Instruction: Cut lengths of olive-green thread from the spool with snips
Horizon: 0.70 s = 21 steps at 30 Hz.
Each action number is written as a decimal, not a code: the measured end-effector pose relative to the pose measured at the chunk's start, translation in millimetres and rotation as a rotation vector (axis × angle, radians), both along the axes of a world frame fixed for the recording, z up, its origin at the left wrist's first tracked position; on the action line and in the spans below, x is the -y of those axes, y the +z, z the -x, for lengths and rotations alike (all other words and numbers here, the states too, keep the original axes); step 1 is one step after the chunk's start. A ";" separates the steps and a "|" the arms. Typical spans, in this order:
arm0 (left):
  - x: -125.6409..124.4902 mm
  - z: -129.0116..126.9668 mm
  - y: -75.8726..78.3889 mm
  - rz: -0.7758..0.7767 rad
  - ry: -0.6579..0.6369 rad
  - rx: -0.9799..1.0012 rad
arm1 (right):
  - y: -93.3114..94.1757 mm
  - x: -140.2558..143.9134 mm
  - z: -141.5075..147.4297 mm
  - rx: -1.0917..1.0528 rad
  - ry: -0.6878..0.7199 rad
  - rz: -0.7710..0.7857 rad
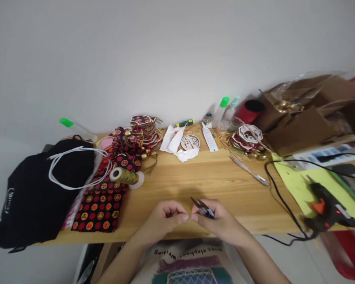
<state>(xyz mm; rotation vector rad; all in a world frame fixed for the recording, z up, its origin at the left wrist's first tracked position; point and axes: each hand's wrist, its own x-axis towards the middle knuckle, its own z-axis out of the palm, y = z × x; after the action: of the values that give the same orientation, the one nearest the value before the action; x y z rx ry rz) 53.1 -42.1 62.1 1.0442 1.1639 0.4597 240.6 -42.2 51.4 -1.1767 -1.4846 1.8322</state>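
Note:
Near the front edge of the wooden table [177, 185], my two hands meet almost fingertip to fingertip. My left hand [168, 217] is closed in a pinch; whatever its thumb and finger hold is too fine to make out. My right hand [217, 221] grips a pair of small thread snips [205, 209], dark blades pointing up and left, while its thumb and forefinger also pinch close to my left fingertips. To the left, a spool of olive thread [126, 177] lies on its side upon folded black cloth [100, 209] with a red and yellow flower print.
Octagonal ornaments with bells stand in a left stack [143, 130] and a right stack [250, 138]. A glue gun [325, 209] with a black cable lies on yellow paper [290, 185]. A craft knife [250, 171], a white tube [209, 137], a round tag [190, 142] and a black bag [47, 193] are around.

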 end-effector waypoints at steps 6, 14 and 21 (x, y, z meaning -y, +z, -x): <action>-5.7 -0.3 0.5 -0.059 0.092 -0.044 | -1.7 6.2 -3.1 -0.010 -0.112 0.065; -3.8 -7.2 2.6 -0.167 0.013 -0.216 | -16.1 11.2 3.3 -0.051 -0.276 0.122; 1.4 -12.1 9.7 -0.341 -0.210 -0.416 | -22.7 15.4 10.3 -0.072 -0.210 0.108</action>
<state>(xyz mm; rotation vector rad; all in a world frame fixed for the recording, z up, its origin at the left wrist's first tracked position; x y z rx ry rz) 65.2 -43.5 71.8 1.5959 1.3481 0.2847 230.3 -57.6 28.7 -1.2520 -1.1878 1.8086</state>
